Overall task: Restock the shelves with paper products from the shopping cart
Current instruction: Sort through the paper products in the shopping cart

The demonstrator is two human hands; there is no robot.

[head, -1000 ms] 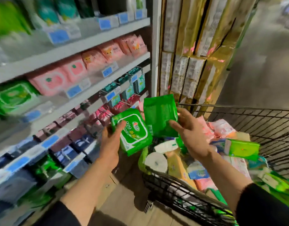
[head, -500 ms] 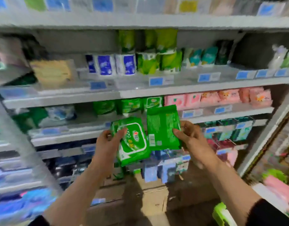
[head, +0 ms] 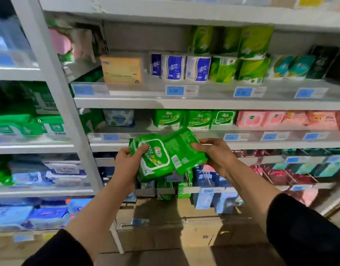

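Both packs have tilted and drawn together since half a second ago, and the shelving now fills the view nearer. Left hand (head: 126, 166) grips the label-up green wipes pack (head: 153, 160); right hand (head: 215, 156) pinches the back-side green pack (head: 182, 150), their edges seemingly overlapping. They hang in front of the wipes shelf (head: 203, 144), below matching green packs (head: 196, 119). Price tags (head: 174, 90) are blurred and mostly unreadable; shelf ends are cut off.

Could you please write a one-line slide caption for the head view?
Left hand and right hand each hold a green wipes pack before matching shelf stock.
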